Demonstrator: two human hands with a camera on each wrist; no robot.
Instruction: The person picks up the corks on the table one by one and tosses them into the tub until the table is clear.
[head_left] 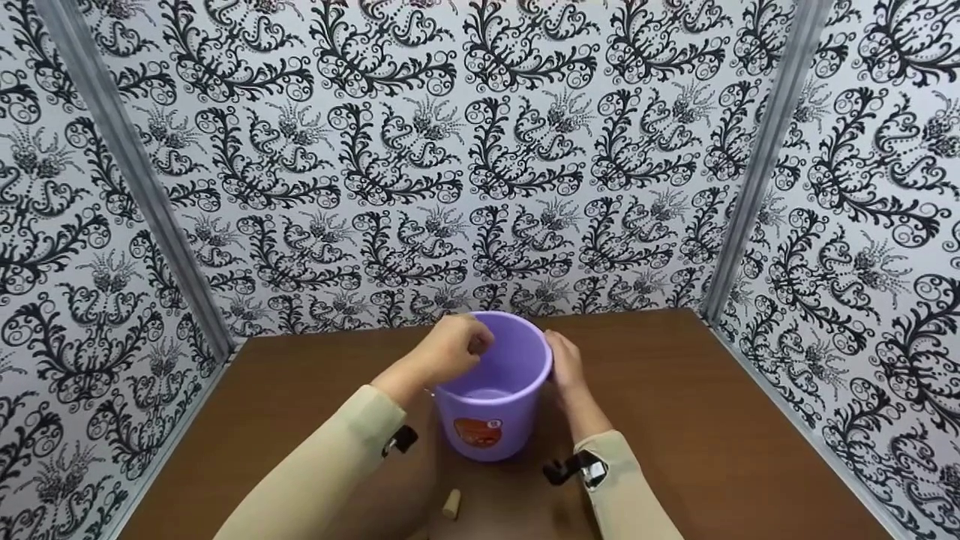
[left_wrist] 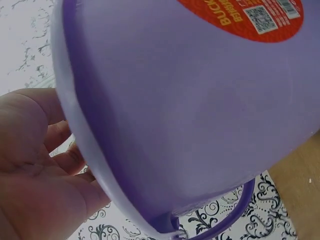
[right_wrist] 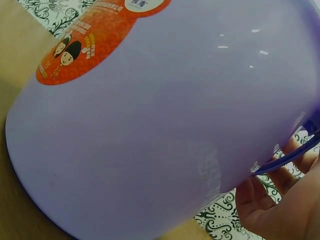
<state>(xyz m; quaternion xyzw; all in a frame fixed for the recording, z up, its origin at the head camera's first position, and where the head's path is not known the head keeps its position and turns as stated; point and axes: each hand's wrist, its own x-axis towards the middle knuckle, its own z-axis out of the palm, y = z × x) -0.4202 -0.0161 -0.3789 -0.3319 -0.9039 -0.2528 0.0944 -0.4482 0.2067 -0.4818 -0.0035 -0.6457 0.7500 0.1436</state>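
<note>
A purple bucket (head_left: 491,427) with a red label stands upright on the brown table. My left hand (head_left: 454,346) is over the left part of its opening, fingers bent inward. In the left wrist view the bucket's rim partly covers those fingertips, and I cannot tell whether they hold anything. My right hand (head_left: 566,364) holds the bucket's far right side from outside. The right wrist view shows its fingers (right_wrist: 282,177) bent behind the purple handle (right_wrist: 290,156). Inside the bucket, the visible part of the floor (head_left: 487,393) is bare.
A small tan, tapered cork-like piece (head_left: 451,504) lies on the table (head_left: 675,420) in front of the bucket, between my forearms. Black-and-white patterned walls (head_left: 480,172) enclose the table at the back and both sides, with grey posts (head_left: 142,172) in the corners.
</note>
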